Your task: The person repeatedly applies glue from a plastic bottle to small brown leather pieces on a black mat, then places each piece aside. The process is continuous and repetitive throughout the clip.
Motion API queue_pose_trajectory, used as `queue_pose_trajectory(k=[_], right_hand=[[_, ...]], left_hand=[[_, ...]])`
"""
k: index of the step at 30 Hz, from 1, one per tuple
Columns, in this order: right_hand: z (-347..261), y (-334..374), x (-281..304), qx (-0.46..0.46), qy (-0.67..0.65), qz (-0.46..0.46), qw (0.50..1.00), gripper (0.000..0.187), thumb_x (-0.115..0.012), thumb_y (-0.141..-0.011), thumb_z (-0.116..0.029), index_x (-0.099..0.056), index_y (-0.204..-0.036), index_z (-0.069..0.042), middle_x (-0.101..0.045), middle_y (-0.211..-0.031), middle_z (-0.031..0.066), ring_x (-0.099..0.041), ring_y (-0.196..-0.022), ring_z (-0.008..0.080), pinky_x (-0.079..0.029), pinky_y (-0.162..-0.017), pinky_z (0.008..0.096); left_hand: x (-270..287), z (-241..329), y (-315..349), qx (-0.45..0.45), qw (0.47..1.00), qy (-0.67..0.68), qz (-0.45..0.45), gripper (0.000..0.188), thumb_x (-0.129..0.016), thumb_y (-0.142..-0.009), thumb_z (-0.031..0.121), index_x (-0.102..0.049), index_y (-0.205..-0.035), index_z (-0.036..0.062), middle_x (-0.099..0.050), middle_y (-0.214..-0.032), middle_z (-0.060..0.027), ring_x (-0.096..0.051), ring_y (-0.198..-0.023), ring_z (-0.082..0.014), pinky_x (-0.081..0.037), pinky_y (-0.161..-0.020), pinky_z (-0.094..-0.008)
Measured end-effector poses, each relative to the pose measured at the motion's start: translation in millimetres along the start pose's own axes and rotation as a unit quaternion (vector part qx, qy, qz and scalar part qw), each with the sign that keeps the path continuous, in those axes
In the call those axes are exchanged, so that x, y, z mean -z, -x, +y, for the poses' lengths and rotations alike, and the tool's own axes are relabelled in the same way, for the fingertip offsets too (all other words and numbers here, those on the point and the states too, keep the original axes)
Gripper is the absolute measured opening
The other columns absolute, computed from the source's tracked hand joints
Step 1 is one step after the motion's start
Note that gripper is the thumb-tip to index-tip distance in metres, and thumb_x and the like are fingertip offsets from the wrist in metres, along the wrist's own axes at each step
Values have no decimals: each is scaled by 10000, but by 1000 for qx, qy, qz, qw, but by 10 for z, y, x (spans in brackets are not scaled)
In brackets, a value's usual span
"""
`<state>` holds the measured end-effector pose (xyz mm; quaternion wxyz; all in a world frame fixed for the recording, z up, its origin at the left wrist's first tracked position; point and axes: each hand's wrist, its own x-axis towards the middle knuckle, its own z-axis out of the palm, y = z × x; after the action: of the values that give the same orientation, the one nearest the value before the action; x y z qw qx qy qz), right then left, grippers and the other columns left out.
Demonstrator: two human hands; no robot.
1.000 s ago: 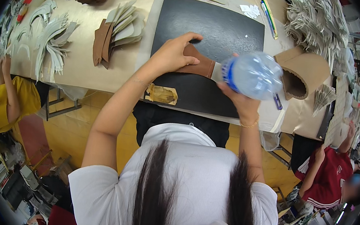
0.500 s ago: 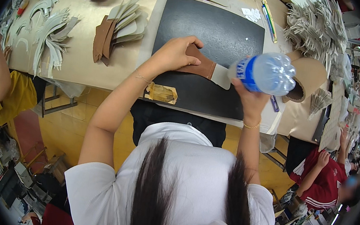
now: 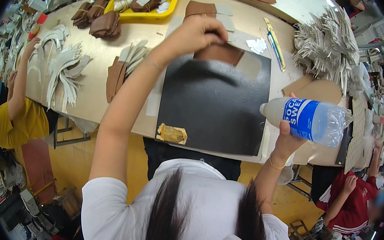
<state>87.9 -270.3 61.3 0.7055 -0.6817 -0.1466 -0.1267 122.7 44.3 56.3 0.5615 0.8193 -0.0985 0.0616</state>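
Left hand (image 3: 196, 34) half hides brown piece (image 3: 220, 53); right hand (image 3: 288, 137) grips bottle (image 3: 306, 120).

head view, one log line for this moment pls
left hand: on brown piece | right hand: holds plastic bottle | black mat: on table

Mat (image 3: 212, 108) on table (image 3: 87, 95), between both hands. Leather piece (image 3: 220, 53) under left hand (image 3: 196, 34). Bottle (image 3: 306, 120) in right hand (image 3: 288, 135), right of mat.
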Motion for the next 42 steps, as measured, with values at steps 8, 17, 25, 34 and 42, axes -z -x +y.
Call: queue_pose_trajectory(k=[8, 17, 25, 34, 42], right_hand=[[-31, 5, 0, -14, 37, 7, 999, 982, -850, -630, -415, -302, -1323, 13, -568, -1161, 248, -589, -1072, 307, -501, -910, 389], [-2, -13, -28, -34, -5, -31, 999, 955, -883, -606, -326, -339, -1310, 20, -559, -1205, 239, -575, -1089, 292, -494, -918, 378], [25, 17, -126, -36, -1, -56, 998, 988, -844, -633, -424, -307, -1328, 29, -561, -1186, 265, -576, -1090, 328, -487, -927, 414], [-11, 57, -262, -10, -18, -108, 994, 958, -841, -655, -396, -295, -1327, 15, -563, -1183, 267, -599, -1045, 315, -498, -905, 397], [-66, 154, -189, -12, -35, -103, 994, 957, -847, -649, -384, -305, -1330, 14, -558, -1195, 261, -601, -1041, 311, -505, -895, 394]], left_hand=[[579, -860, -856, 82, 991, 11, 106, 117, -696, -784, 68, -688, -897, 41, -657, -845, 15, -576, -786, -65, -466, -735, -207], [732, -1070, -668, 49, 903, -410, 122, 296, -726, -741, 224, -681, -977, 52, -637, -1006, -138, -603, -967, -294, -480, -848, -385], [1393, 11, 1031, 204, 942, -244, 107, 344, -629, -876, 297, -656, -1042, -3, -666, -958, -98, -611, -878, -174, -462, -785, -283], [1013, -557, 2468, 428, 847, -180, 260, 472, -841, -644, 259, -646, -978, -11, -614, -778, -118, -589, -721, -229, -488, -695, -342], [939, -498, 2396, 408, 826, -262, 288, 286, -787, -670, 171, -639, -830, -15, -641, -808, -164, -623, -765, -271, -487, -689, -362]])
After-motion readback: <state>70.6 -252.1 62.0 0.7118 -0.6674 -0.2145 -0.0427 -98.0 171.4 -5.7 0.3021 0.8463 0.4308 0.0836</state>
